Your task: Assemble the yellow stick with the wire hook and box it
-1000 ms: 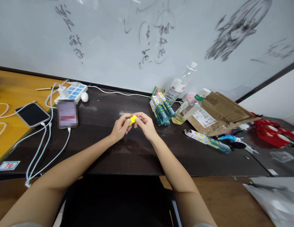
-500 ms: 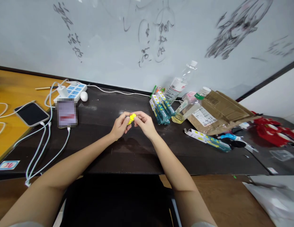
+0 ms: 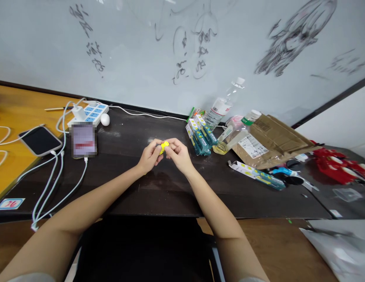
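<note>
A small bright yellow object (image 3: 164,146) sits between my two hands, held above the dark table (image 3: 170,196). Its exact kind is too small to make out. My left hand (image 3: 150,156) has its thumb and fingers closed on its left side. From the other side, the thumb and fingertips of my right hand (image 3: 178,155) pinch its right end. Fingers cover part of the yellow object. Just right of my right hand lie two slim teal and white boxes (image 3: 200,135), side by side.
At the right stand a water bottle (image 3: 219,111) and a bottle with yellowish liquid (image 3: 236,133), beside a brown cardboard package (image 3: 267,137). Another teal box (image 3: 257,174) lies nearer. At the left are a power strip (image 3: 94,113), cables and phones (image 3: 41,140). A whiteboard (image 3: 135,58) rises behind.
The yellow object looks slightly turned between my fingertips. Both hands stay in nearly the same place, still closed on it. The view has shifted very slightly.
</note>
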The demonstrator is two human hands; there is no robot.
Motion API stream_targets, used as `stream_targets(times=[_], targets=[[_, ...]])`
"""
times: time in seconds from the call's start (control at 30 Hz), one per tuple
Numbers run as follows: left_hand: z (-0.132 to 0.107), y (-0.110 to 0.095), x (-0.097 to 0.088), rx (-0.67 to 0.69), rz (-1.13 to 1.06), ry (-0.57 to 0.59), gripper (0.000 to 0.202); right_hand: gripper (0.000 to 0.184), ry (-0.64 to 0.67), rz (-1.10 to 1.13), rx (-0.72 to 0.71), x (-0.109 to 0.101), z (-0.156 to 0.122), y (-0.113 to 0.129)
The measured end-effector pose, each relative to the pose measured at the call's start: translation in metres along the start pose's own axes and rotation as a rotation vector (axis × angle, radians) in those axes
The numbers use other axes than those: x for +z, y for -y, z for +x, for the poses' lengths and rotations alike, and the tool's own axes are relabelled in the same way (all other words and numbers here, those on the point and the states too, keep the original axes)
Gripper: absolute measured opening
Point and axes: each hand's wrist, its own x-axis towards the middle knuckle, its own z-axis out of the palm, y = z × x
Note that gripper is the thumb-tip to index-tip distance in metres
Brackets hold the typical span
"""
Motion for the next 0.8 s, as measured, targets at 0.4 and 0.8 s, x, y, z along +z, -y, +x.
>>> stream_targets(times=[0.4,0.8], targets=[[0.001,-0.013,-0.001,-0.009,0.046,0.054,0.035,0.035,0.066,0.010,-0.019,-0.002,-0.001,0.002],[0.000,-0.022,-0.003,-0.021,-0.002,0.070,0.034,0.038,0.069,0.011,0.021,0.004,0.000,0.017]])
